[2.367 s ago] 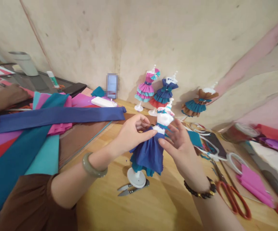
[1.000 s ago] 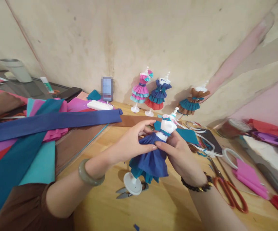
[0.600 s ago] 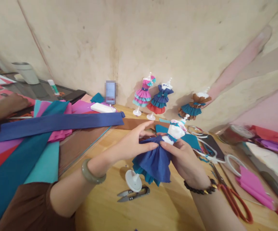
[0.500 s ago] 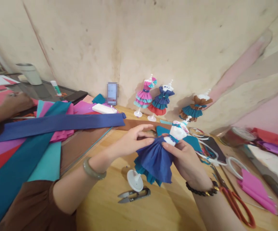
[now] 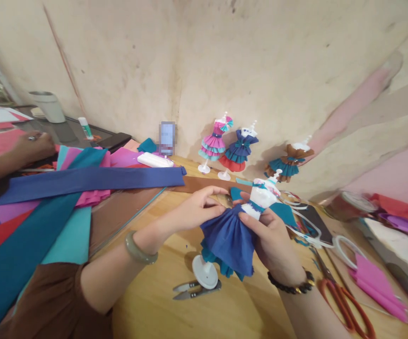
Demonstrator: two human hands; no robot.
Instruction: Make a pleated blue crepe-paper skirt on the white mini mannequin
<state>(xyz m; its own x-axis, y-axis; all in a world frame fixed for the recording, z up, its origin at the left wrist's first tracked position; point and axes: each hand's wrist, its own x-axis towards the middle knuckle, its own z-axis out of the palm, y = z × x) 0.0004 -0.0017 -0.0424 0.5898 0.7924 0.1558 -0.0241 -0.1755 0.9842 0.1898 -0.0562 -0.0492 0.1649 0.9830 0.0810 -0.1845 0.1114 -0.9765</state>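
Tilted over the table is a small white dress-form mannequin (image 5: 262, 194), its round stand base (image 5: 205, 271) pointing down and toward me. A gathered dark blue skirt (image 5: 230, 240) hangs over a teal ruffle at its waist. My right hand (image 5: 273, 235) grips the mannequin at the waist, with the thumb pressed on the skirt's top edge. At the skirt's left side, my left hand (image 5: 204, 207) pinches the blue fabric between thumb and fingers. Beneath the base lie thread snips (image 5: 190, 290) on the wood.
Three dressed mini mannequins, one in a pink dress (image 5: 214, 141), stand by the wall. Fabric strips (image 5: 94, 181) cover the left side. Orange-handled scissors (image 5: 345, 301) and a pink roll (image 5: 377, 287) lie right. Another person's hand (image 5: 36, 146) is at far left.
The mannequin's base has swung slightly right and down, now overlapping the snips. Both hands keep their hold on the skirt and waist. The other person's hand has shifted slightly.
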